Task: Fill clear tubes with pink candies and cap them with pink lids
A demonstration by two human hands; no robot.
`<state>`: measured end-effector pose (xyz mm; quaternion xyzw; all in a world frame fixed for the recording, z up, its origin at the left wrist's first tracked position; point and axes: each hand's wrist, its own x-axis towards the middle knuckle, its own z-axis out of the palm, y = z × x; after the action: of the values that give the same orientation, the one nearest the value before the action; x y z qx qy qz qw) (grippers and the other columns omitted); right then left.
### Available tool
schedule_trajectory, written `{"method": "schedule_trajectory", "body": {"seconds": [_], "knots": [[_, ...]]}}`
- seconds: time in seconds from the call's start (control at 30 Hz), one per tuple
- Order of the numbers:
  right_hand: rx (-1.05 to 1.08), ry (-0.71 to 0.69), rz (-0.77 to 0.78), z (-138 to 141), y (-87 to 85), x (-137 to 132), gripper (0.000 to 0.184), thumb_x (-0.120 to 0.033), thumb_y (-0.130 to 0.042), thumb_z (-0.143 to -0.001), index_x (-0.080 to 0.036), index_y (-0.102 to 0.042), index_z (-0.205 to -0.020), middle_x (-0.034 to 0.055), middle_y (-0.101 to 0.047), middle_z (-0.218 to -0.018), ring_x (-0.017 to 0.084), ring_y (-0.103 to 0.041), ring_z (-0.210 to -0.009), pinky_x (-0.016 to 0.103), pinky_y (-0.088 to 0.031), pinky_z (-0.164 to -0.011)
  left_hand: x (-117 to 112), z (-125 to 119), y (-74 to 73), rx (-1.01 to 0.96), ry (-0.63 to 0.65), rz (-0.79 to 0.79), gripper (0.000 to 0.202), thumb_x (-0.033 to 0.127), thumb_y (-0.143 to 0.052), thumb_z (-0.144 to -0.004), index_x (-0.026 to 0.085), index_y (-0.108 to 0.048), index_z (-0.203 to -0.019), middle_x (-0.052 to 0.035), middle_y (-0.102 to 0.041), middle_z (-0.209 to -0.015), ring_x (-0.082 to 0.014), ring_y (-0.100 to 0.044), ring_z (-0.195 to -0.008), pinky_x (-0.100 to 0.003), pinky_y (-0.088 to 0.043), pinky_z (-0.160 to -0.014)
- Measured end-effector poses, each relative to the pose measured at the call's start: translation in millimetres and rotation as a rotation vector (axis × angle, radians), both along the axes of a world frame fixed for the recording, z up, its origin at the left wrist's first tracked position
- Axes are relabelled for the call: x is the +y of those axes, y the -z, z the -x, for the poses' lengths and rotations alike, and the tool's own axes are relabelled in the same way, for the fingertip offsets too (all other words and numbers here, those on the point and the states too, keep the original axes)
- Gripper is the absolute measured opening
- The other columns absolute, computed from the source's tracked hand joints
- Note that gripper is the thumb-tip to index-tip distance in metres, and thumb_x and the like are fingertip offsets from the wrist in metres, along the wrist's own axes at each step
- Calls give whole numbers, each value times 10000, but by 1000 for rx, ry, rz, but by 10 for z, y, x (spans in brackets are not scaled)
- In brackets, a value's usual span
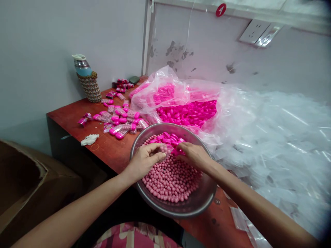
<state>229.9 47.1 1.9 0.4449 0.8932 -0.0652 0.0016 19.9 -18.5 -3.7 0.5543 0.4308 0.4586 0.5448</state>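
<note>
My left hand [146, 159] is closed around a small clear plastic container [165, 149] with pink beads inside, held over a metal bowl [210, 203]. Many loose round pink beads [169, 182] lie in the bowl. Bright pink plastic caps [165, 138] are heaped on top of them at the far side. Close to the container, my right hand [193, 155] has its fingers curled down at the edge of the caps. Its fingertips are partly hidden, so what they pinch does not show.
Filled pink-capped containers [124, 120] lie in a pile on the red-brown table [66, 113], near a bottle in a knitted sleeve [89, 82]. Behind the bowl sits a bag of pink caps [186, 112]. Clear plastic pieces [269, 137] are heaped at right; a cardboard box [38, 193] stands lower left.
</note>
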Motion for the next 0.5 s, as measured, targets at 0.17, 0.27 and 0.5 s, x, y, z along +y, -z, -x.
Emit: {"method": "schedule_trajectory", "body": {"seconds": [0.17,0.27,0.5], "knots": [[631,102,142,-9,-255,-129,272,-401,-588,-767,-175,-557,-914,6,-622,-729,133,-574,-642,229,-441,-577,-9,-3,-23,152,96,-94,221,258,-523,-805,140,-644,-947,-42,-655,-895,-165,-580,-828,-254,-441,-739],[702,-36,105,94,-358,-268,256,-370,-629,-744,-170,-570,-892,6,-620,-720,123,-570,-633,223,-442,-577,-30,-15,-57,214,122,-163,202,225,-519,-807,146,-654,-934,-28,-665,-886,-159,-587,-827,-242,-428,-751],[530,-193,46,222,-413,-432,191,-352,-575,-799,-162,-553,-800,17,-604,-675,114,-545,-584,215,-408,-542,-148,-17,-114,335,30,-305,177,188,-522,-815,183,-682,-893,4,-679,-782,-133,-602,-740,-210,-420,-682]]}}
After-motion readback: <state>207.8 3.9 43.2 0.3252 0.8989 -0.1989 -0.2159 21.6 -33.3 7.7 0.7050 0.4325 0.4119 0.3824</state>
